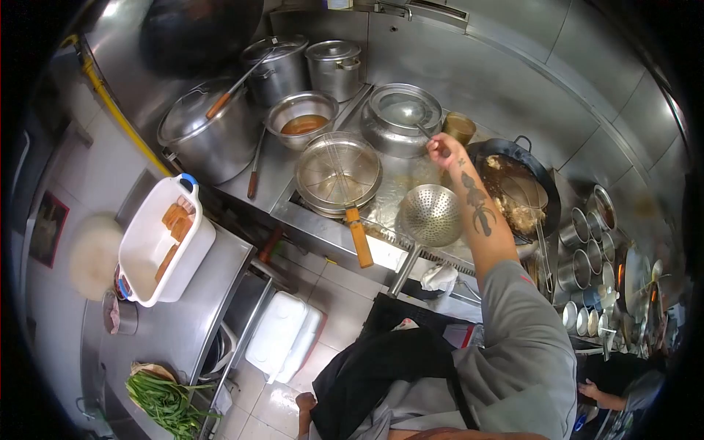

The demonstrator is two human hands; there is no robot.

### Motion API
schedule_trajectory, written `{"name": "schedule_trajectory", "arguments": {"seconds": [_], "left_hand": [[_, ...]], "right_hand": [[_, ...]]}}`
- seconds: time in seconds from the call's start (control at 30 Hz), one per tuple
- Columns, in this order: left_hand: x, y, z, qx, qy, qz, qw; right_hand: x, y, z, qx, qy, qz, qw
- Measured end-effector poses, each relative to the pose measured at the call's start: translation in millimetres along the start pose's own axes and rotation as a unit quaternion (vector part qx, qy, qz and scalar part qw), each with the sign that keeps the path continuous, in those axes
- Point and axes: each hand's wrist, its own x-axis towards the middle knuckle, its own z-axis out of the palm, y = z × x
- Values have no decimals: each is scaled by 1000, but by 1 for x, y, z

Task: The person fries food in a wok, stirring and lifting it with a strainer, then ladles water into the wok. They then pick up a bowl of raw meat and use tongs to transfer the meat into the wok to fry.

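My right hand (444,151) is closed around the handle of a ladle (411,114), whose bowl is at the mouth of a round metal pot (400,144). To the right, a black wok (551,170) holds dark liquid, pieces of food and a wire skimmer (523,192). A perforated strainer (430,215) lies below my forearm. Left of it, a mesh strainer with a wooden handle (360,238) rests over a bowl. My left hand (305,402) shows small at the bottom beside the black apron; its fingers are not clear.
Lidded stockpots (209,139) and a bowl of brown liquid (302,115) stand at the back left. A white tub (165,242) and green leafy vegetables (161,396) sit on the left counter. A white lidded box (282,334) is below. Another person's hand (598,394) appears lower right.
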Motion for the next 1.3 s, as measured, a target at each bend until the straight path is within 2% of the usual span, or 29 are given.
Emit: {"name": "schedule_trajectory", "arguments": {"seconds": [0.03, 0.07, 0.17, 0.23, 0.27, 0.37, 0.4, 0.47, 0.5, 0.6, 0.63, 0.7, 0.8, 0.87, 1.03, 1.13, 1.23, 1.3], "left_hand": [[-1, 2, -1, 4, 12, -11, 1000], [-2, 1, -3, 10, 2, -12, 1000], [8, -7, 3, 27, -17, -6, 999], [20, -12, 4, 37, -17, 2, 999], [27, -19, 4, 27, -74, 22, 997], [42, -17, -29, 27, -59, 20, 998], [51, -17, -37, 71, -78, 41, 994], [60, -9, -55, 94, -69, 37, 993], [62, -5, -63, 105, -65, 34, 992], [67, 1, -82, 6, -124, -34, 992], [69, 3, -88, 20, -141, -39, 989], [79, -9, -69, 47, -176, -51, 982], [85, -41, -26, 69, -144, 33, 987], [92, -42, -15, 124, -184, 15, 975], [95, -55, -5, 164, -214, 3, 963], [92, -60, -3, 168, -204, 9, 965], [87, -63, -2, 167, -185, 49, 967], [84, -66, -1, 156, -172, 82, 969]], "right_hand": [[-9, -5, 1, 99, -55, 5, 994], [-8, -13, -7, 195, -101, 57, 974], [-28, -19, -7, 202, -63, 45, 976], [-41, -21, -9, 187, -79, 42, 978], [-54, -22, -5, 177, -74, 34, 981], [-79, -25, -12, 148, -79, 10, 986], [-87, -26, -16, 137, -84, 1, 987], [-100, -31, -24, 87, -38, -19, 995], [-106, -32, -28, 62, -15, -28, 998], [-137, -35, -27, 35, 1, -3, 999], [-144, -35, -27, 28, 11, 3, 1000], [-151, -33, -33, -15, 37, -18, 999], [-152, -27, -45, -92, 102, -46, 989], [-155, -23, -45, -144, 151, -69, 976], [-159, -8, -38, -284, 260, -104, 917], [-165, 6, -26, -442, 320, -152, 824], [-184, 25, -3, -508, 325, -214, 768], [-175, 34, -21, -565, 332, -256, 711]]}}
